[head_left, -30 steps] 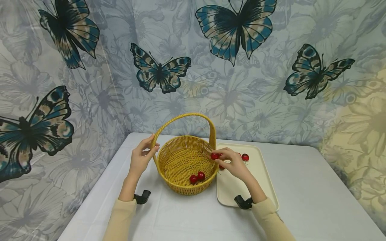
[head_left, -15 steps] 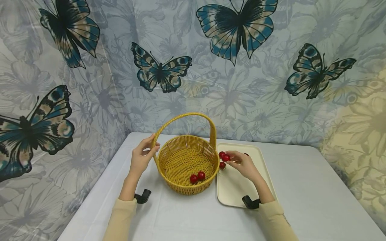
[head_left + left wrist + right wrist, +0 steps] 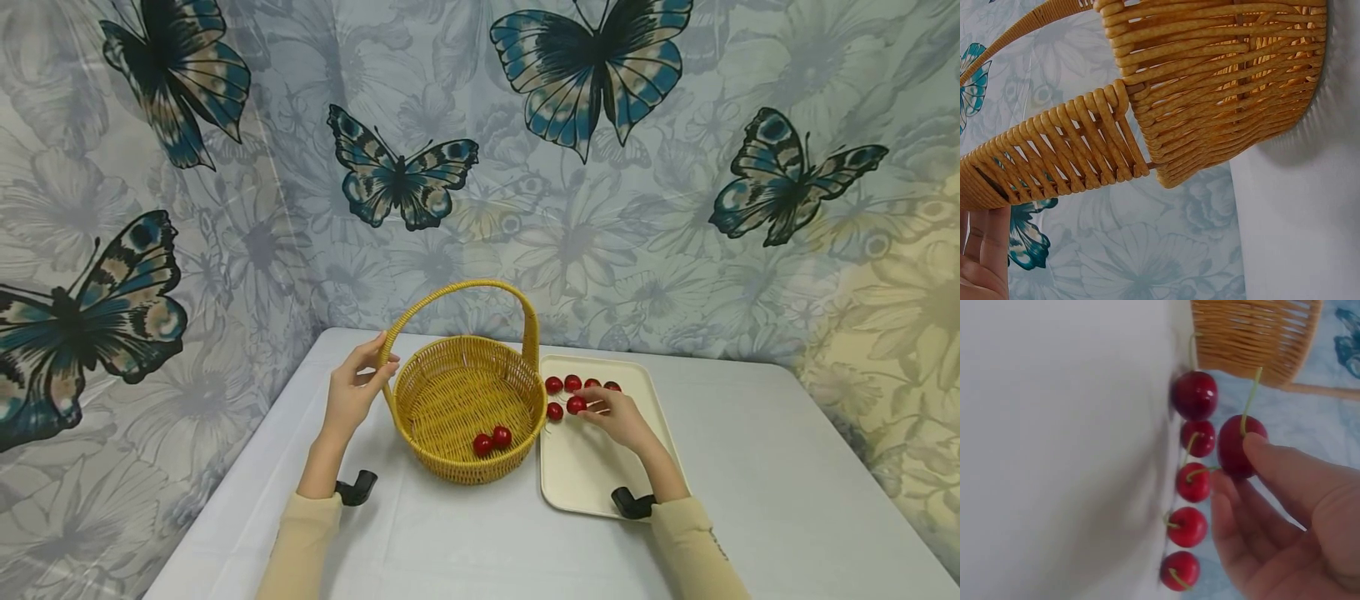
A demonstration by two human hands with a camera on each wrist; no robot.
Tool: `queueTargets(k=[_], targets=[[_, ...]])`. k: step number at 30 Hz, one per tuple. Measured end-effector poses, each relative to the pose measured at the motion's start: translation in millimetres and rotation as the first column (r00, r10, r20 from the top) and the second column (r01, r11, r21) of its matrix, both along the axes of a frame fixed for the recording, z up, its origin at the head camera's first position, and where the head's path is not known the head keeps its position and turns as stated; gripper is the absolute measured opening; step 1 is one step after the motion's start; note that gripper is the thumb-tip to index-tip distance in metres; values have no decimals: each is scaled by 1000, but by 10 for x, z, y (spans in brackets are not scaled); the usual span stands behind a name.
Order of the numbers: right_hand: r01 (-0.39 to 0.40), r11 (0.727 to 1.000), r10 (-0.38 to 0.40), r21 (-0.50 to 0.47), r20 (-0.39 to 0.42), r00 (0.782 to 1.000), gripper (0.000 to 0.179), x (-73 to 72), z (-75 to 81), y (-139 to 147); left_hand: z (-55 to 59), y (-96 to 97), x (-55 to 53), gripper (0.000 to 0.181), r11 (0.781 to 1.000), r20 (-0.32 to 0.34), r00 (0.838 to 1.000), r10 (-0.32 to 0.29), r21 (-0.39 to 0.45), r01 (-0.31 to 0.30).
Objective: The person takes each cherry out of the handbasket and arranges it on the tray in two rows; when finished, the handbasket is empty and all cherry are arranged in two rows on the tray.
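My left hand (image 3: pixel 356 382) holds the left side of the yellow woven basket's handle (image 3: pixel 405 321), thumb in front and fingers behind. In the left wrist view its fingers (image 3: pixel 991 240) show at the lower left, against the handle. Two red cherries (image 3: pixel 492 441) lie inside the basket (image 3: pixel 442 400), towards its front right. Over the cream tray (image 3: pixel 592 467), my right hand (image 3: pixel 617 417) pinches a dark red cherry (image 3: pixel 1235 450) with a green stem between thumb and fingers. Several more cherries (image 3: pixel 1194 395) sit in a row beyond it on the tray.
Right beside the basket stands the tray, with a low rim, on a white-covered table (image 3: pixel 442 542). The basket's tall arched handle (image 3: pixel 480 283) rises above it. A butterfly-patterned cloth (image 3: pixel 600 250) hangs behind the table.
My right hand has moved right, from the basket's right rim back over the tray, with the cherry between its fingers. The left hand has stayed on the handle, and the basket has not moved.
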State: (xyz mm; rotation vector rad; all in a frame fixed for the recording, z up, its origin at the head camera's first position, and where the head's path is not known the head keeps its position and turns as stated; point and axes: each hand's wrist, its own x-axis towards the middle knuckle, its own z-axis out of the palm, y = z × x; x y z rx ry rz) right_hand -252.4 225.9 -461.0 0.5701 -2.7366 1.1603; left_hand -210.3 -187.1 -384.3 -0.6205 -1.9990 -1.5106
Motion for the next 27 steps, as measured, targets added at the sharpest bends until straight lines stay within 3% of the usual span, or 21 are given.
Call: queueTargets(k=[13,27], targets=[[-4,1000,3,18,80,997,29,-48,-124,28,-2,-1,-4,46,1000,16,1000,5,2,-5],[0,999,-4,39,91,996,30,-80,-136,31,4,-2,3,45,1000,22,1000,9,0,-9]])
